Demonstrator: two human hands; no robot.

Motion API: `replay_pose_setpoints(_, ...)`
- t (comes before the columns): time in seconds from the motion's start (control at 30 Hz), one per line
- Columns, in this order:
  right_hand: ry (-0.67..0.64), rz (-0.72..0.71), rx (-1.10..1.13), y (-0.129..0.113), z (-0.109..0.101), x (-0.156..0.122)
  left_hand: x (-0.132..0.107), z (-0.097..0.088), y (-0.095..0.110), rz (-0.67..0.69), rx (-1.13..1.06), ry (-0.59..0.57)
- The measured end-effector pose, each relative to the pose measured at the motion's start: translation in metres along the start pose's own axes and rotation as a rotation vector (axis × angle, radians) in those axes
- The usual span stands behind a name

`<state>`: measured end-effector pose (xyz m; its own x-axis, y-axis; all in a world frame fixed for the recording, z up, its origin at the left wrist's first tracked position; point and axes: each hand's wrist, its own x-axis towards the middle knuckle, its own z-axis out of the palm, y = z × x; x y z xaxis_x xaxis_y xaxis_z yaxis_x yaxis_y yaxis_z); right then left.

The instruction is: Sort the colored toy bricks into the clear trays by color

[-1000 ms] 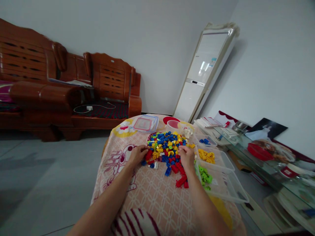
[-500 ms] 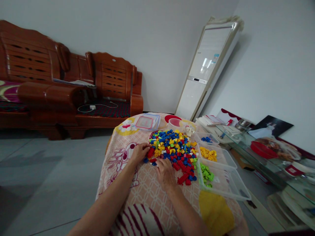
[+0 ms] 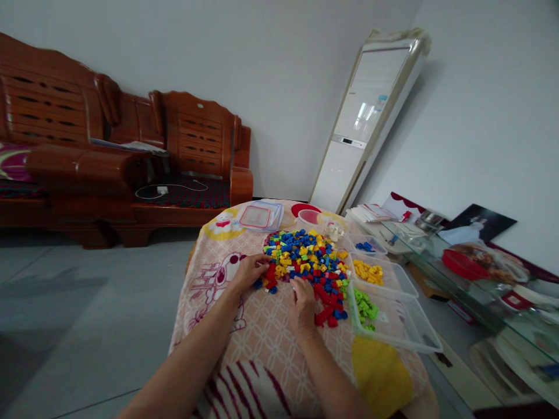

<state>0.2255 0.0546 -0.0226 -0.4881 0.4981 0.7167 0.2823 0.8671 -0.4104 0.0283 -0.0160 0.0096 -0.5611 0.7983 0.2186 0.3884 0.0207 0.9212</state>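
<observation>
A heap of small plastic building bricks, mixed yellow, blue, red, green and white, lies on a cloth-covered table. At its left edge my left hand rests with fingers stretched toward a red brick, holding nothing that I can see. My right hand is at the near edge, thumb and fingers drawn together; whatever is between the fingertips is too small to make out. To the right, clear plastic boxes hold green bricks, yellow bricks and blue bricks.
White bricks sit in a container behind the heap, near a round clear tub. Stacked box lids lie at the far left of the patterned tablecloth. A glass table with various items stands on the right.
My right hand has moved right along the near edge of the heap. A few bricks by my left hand have shifted. My left hand stays nearly in place.
</observation>
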Motion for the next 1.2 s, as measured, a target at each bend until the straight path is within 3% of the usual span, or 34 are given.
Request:
replay_pose_setpoints(0.3,0.01,0.037,0.053,0.0015,0.0006,-0.0019,-0.0023,0.0004,0.0105,0.086,0.274,0.03)
replay_pose_setpoints(0.43,0.003,0.041,0.055,0.0017,-0.0004,-0.0019,-0.0002,-0.0005,0.0069,0.024,0.184,-0.021)
replay_pose_setpoints(0.6,-0.01,0.049,0.039,0.0021,-0.0004,-0.0022,0.0004,-0.0014,0.0047,0.002,0.069,0.03)
replay_pose_setpoints(0.83,-0.004,0.041,0.037,0.0038,0.0014,-0.0024,-0.0005,-0.0003,0.0056,0.067,0.241,0.114)
replay_pose_setpoints(1.03,0.005,0.027,0.023,0.0021,0.0009,-0.0031,-0.0007,-0.0004,0.0076,0.034,0.281,0.181)
replay_pose_setpoints(1.2,0.018,0.073,0.123,-0.0005,-0.0041,0.0029,-0.0012,-0.002,0.0096,0.017,0.219,0.114)
